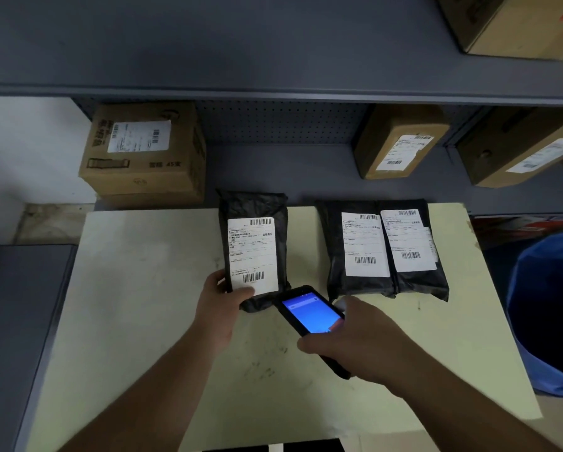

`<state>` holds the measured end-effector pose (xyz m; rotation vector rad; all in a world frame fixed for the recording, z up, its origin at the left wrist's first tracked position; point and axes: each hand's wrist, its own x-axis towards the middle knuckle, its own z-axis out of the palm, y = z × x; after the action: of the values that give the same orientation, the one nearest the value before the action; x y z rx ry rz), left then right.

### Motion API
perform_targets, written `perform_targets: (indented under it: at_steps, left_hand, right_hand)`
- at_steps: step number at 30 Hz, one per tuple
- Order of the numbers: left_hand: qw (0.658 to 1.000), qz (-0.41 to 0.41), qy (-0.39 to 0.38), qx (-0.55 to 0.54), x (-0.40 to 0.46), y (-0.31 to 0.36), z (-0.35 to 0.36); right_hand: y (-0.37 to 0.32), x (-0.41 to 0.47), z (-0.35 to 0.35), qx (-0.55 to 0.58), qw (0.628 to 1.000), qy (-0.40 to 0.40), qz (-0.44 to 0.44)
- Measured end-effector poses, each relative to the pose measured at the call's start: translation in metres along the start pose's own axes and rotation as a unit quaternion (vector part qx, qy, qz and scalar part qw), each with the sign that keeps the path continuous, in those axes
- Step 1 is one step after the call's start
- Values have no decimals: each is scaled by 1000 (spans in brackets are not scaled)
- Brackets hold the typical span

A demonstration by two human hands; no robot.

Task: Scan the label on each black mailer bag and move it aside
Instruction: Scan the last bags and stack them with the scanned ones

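A black mailer bag (253, 207) with a white label (253, 252) lies upright in the middle of the pale table (136, 288). My left hand (219, 305) grips its lower left corner, thumb on the label's bottom edge. My right hand (368, 340) holds a black handheld scanner (311, 313) with a lit blue screen, its top end pointing at the bag's lower right corner. Two more black mailer bags (384, 288) lie side by side to the right, each with a white label, the right one (410, 239) slightly overlapping the left (364, 243).
Behind the table runs a grey shelf unit with a pegboard back. On it stand a cardboard box (143, 154) at left and two boxes (400, 141) (518, 148) at right. A blue bin (547, 314) stands right of the table. Another box (518, 24) sits on the upper shelf.
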<state>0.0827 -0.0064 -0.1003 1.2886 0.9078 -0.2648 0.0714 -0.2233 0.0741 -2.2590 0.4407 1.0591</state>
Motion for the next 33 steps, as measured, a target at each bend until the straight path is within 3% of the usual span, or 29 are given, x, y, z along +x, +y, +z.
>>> perform_targets:
  at_steps: [22,33]
  left_hand:
    - [998,19,-1,-62,-22,2,-5]
    - [997,23,-24,-73,-28,9,-2]
  right_hand:
    - [-16,-8,14,-30,999,-15,-23]
    - [-14,-11,15,11,1000,-7,-7]
